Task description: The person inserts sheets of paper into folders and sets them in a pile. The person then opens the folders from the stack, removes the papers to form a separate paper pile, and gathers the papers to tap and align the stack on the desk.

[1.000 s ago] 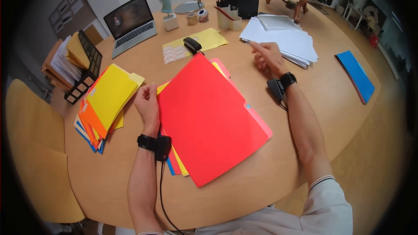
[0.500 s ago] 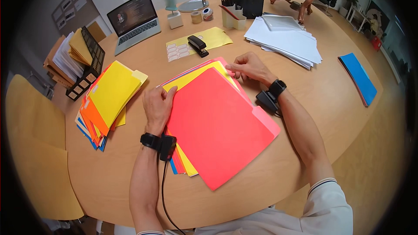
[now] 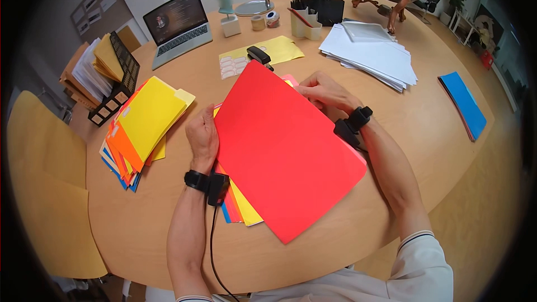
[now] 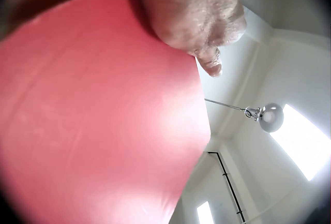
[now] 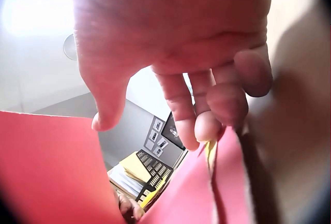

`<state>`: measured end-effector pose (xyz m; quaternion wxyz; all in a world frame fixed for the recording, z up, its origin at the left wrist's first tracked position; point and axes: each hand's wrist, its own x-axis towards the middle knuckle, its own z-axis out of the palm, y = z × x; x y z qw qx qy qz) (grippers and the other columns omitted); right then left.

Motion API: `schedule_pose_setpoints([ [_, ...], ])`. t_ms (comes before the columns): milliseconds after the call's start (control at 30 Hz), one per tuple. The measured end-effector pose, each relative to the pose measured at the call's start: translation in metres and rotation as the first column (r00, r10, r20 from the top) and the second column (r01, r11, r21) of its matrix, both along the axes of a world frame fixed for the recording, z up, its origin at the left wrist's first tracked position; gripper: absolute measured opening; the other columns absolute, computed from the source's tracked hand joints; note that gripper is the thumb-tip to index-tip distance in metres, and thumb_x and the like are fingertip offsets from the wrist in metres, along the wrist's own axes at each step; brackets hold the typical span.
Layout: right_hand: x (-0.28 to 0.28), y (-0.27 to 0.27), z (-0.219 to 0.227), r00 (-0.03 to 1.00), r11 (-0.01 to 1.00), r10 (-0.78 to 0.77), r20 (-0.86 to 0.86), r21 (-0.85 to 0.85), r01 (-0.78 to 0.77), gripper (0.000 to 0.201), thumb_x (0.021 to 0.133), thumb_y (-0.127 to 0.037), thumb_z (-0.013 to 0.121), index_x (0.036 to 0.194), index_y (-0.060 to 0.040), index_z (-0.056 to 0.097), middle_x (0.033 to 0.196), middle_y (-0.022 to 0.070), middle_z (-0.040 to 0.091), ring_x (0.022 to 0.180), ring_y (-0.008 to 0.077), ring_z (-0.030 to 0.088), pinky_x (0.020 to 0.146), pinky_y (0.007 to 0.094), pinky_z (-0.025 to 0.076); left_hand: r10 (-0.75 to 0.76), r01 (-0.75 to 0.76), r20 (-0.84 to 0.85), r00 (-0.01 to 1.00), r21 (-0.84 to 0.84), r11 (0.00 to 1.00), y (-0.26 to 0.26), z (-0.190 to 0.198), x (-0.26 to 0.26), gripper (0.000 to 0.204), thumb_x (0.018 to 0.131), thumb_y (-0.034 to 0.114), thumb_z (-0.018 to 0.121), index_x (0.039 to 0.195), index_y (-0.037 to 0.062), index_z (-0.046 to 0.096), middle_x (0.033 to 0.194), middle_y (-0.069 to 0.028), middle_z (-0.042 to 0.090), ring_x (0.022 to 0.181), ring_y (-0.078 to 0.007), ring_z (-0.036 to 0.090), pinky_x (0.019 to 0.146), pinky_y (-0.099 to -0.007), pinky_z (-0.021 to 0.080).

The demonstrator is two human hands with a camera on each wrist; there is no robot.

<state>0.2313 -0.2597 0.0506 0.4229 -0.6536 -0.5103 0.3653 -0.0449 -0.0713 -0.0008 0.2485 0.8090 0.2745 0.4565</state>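
A red folder is tilted above a fanned stack of folders, its upper corner overlapping the stapler. My left hand grips the red folder's left edge, fingers partly hidden; the left wrist view shows this hand against the red sheet. At the upper right edge is my right hand. In the right wrist view, that hand has its thumb apart and its bent fingers touching the edges of pink folders. Yellow and blue edges show at the stack's lower left.
More yellow and orange folders lie at left, beside a black file rack. Behind stand a laptop, tape rolls and a pen holder. White papers and blue folders lie at right.
Over the last half second the red folder's upper part has risen, covering yellow that showed beneath it. My right hand remains by the upper right edge, which it reached from farther right.
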Motion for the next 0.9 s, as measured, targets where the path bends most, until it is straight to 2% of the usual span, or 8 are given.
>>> schedule_pose_setpoints([
  [67, 0.005, 0.004, -0.01, 0.998, 0.998, -0.056, -0.03, -0.002, 0.056, 0.06, 0.096, -0.059, 0.06, 0.077, -0.0021, 0.069, 0.064, -0.0007, 0.06, 0.052, 0.0065, 0.051, 0.047, 0.023, 0.038, 0.05, -0.05, -0.002, 0.999, 0.036, 0.998, 0.001, 0.0, -0.001, 0.046, 0.107, 0.029, 0.053, 0.08, -0.0074, 0.058, 0.063, -0.0218, 0.039, 0.054, -0.0279, 0.036, 0.054, -0.0418, 0.035],
  [233, 0.018, 0.003, -0.015, 0.991, 0.995, -0.083, -0.108, -0.061, 0.076, 0.071, 0.099, -0.067, 0.047, 0.085, -0.0006, 0.069, 0.07, 0.003, 0.063, 0.053, 0.0101, 0.057, 0.049, 0.0253, 0.045, 0.094, -0.087, 0.056, 0.994, -0.111, 0.99, 0.001, 0.001, -0.002, 0.05, 0.107, 0.032, 0.054, 0.073, -0.0048, 0.052, 0.058, -0.0107, 0.04, 0.056, -0.017, 0.036, 0.054, -0.038, 0.034],
  [333, 0.017, 0.0, -0.009, 0.972, 0.995, -0.047, -0.229, -0.096, 0.026, 0.068, 0.1, -0.064, 0.049, 0.089, 0.0003, 0.069, 0.074, 0.004, 0.065, 0.054, 0.011, 0.059, 0.051, 0.0253, 0.046, 0.062, -0.027, 0.204, 0.977, -0.17, 0.985, 0.0, 0.002, 0.001, 0.05, 0.106, 0.031, 0.058, 0.069, -0.0017, 0.047, 0.058, -0.0021, 0.04, 0.057, -0.0108, 0.036, 0.053, -0.0344, 0.034],
  [533, 0.005, -0.004, 0.004, 0.998, 0.997, 0.057, 0.027, -0.058, -0.055, 0.046, 0.088, -0.048, 0.07, 0.098, -0.0033, 0.071, 0.07, -0.001, 0.06, 0.052, 0.0088, 0.049, 0.048, 0.0256, 0.033, 0.01, 0.048, 0.398, 0.917, -0.135, 0.99, 0.004, -0.003, 0.001, 0.054, 0.105, 0.035, 0.06, 0.063, 0.0055, 0.044, 0.057, 0.0041, 0.043, 0.056, -0.0049, 0.038, 0.053, -0.0258, 0.032],
  [733, 0.013, -0.007, 0.006, 0.942, 0.956, 0.242, -0.234, -0.109, -0.272, 0.015, 0.086, -0.017, 0.078, 0.08, -0.0034, 0.073, 0.063, -0.0083, 0.047, 0.052, 0.0019, 0.034, 0.046, 0.0231, 0.021, 0.052, 0.115, 0.572, 0.818, -0.252, 0.961, 0.011, -0.005, 0.003, 0.049, 0.106, 0.041, 0.056, 0.072, 0.0066, 0.048, 0.062, 0.0039, 0.045, 0.052, -0.0046, 0.037, 0.05, -0.0231, 0.032],
  [800, 0.008, -0.006, 0.008, 0.975, 0.993, 0.091, -0.202, -0.054, -0.104, 0.014, 0.091, -0.015, 0.073, 0.083, -0.0032, 0.073, 0.063, -0.0072, 0.052, 0.048, 0.0016, 0.034, 0.044, 0.023, 0.019, 0.047, 0.179, 0.639, 0.768, -0.285, 0.942, 0.008, -0.001, 0.0, 0.048, 0.106, 0.043, 0.054, 0.075, 0.006, 0.05, 0.064, 0.0035, 0.046, 0.05, -0.0052, 0.037, 0.049, -0.0228, 0.033],
  [867, 0.011, -0.005, 0.006, 0.959, 0.999, -0.009, -0.284, 0.041, 0.022, 0.015, 0.093, -0.016, 0.07, 0.088, -0.0022, 0.073, 0.064, -0.0061, 0.054, 0.046, 0.0015, 0.034, 0.043, 0.0222, 0.02, 0.119, 0.38, 0.624, 0.772, -0.603, 0.702, -0.006, 0.017, -0.006, 0.045, 0.106, 0.043, 0.055, 0.083, 0.0042, 0.057, 0.068, 0.0019, 0.051, 0.049, -0.0065, 0.042, 0.048, -0.0218, 0.035],
  [900, 0.014, -0.005, 0.005, 0.922, 0.979, -0.109, -0.373, 0.119, 0.164, 0.017, 0.096, -0.017, 0.068, 0.093, -0.0013, 0.073, 0.065, -0.0049, 0.057, 0.043, 0.0014, 0.035, 0.041, 0.0215, 0.021, -0.007, 0.424, 0.583, 0.812, -0.582, 0.694, -0.001, 0.011, -0.01, 0.039, 0.104, 0.037, 0.061, 0.093, -0.0004, 0.065, 0.073, 0.0005, 0.061, 0.059, -0.006, 0.053, 0.056, -0.0202, 0.042],
])
